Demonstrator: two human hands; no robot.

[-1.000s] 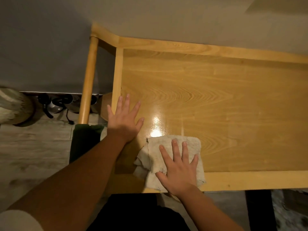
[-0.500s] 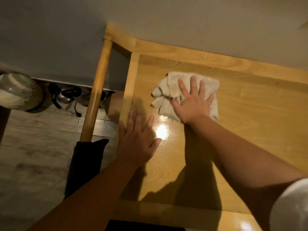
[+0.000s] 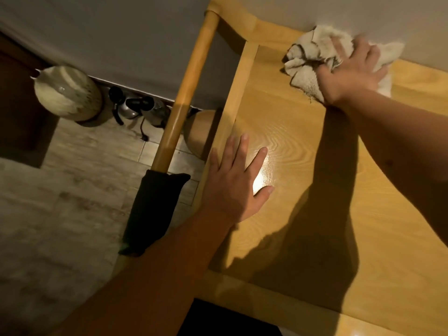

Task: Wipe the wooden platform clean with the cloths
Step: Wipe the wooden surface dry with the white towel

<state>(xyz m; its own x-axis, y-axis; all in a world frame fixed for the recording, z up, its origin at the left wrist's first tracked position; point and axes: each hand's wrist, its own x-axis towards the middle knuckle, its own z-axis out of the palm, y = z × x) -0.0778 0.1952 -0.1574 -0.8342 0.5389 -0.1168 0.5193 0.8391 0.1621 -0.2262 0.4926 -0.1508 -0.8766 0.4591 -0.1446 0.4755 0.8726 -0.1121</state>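
Here the crumpled cream-white terry cloth (image 3: 312, 59) is lying bunched at the far edge of the glossy light-wood tabletop (image 3: 303, 151), right against the pale grey wall (image 3: 121, 32) and near the far left corner of the raised wooden rim. The right hand (image 3: 351, 71) is pressing down on it, palm on the fabric; its fingertips are blurred, so I cannot tell whether they are lying flat or digging into the folds. Part of the cloth is showing beyond the fingers on the right, and more is spilling out on the left in dark-edged wrinkles.

Nearer the viewer, the left hand (image 3: 237, 183) is resting flat on the tabletop with fingers straight and spread, thumb out to the right, just inside the left rim. A bright glare of reflected light is sitting between its thumb and forefinger. Both forearms are casting dark shadows across the wood.

Off the left side, a round light-wood pole (image 3: 186, 93) is running down to a black fabric sleeve (image 3: 152, 212) wrapped round its lower part. On the pale tiled floor (image 3: 84, 151) beyond, a rounded cream and green striped vase (image 3: 66, 93) is standing by the wall, with some dark, shiny metal items (image 3: 132, 106) beside it, too dim to identify.
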